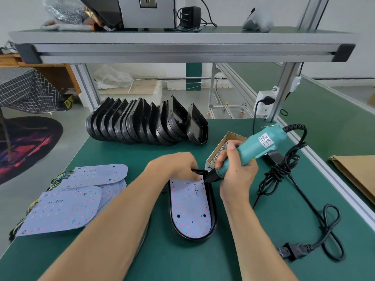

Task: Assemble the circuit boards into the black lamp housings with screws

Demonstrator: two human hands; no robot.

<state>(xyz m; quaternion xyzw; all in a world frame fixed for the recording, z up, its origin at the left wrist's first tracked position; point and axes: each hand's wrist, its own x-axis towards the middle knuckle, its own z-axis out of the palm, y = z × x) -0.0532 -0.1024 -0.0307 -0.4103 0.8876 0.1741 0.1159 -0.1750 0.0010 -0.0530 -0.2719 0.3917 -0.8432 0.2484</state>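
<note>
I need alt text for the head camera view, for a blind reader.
A right hand grips a teal electric screwdriver, its tip at the far corner of a circuit board in a black lamp housing; the left hand steadies that end. Spare boards lie left.

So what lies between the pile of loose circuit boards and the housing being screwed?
In the head view, the person's left forearm crosses that stretch above the green mat, between the loose circuit boards and the black lamp housing; nothing else shows there.

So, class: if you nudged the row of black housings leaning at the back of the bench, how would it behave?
The row of black housings stands on edge, each leaning on the next, so it would probably topple like dominoes. The shells look thin and hollow, so likely light and prone to sliding on the mat.
</note>
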